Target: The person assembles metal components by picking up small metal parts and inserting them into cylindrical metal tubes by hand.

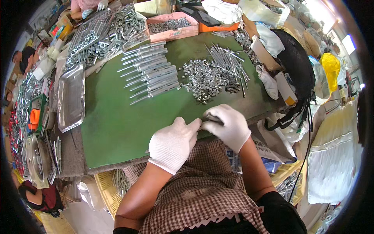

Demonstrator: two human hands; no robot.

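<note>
A green mat [111, 128] covers much of the table [74, 156] in a cluttered workroom. At its near edge, the right hand [230, 126], gloved, has thumb and fingers pinched on a metal part [214, 118], partly hidden and blurred. The left hand [173, 144] curls against it, fingertips meeting the right's; whether it grips too, I cannot tell.

From the hands, nuts [202, 78] lie heaped at twelve o'clock and loose rods [230, 62] at one. Toward eleven, pointed pieces [154, 74] lie in a neat row; these look finished, and the held part looks midway. By the heap, plenty seems left.

Farther out, a pink box [156, 37] of small parts stands between eleven and twelve, and a metal tray [72, 97] lies near nine.
</note>
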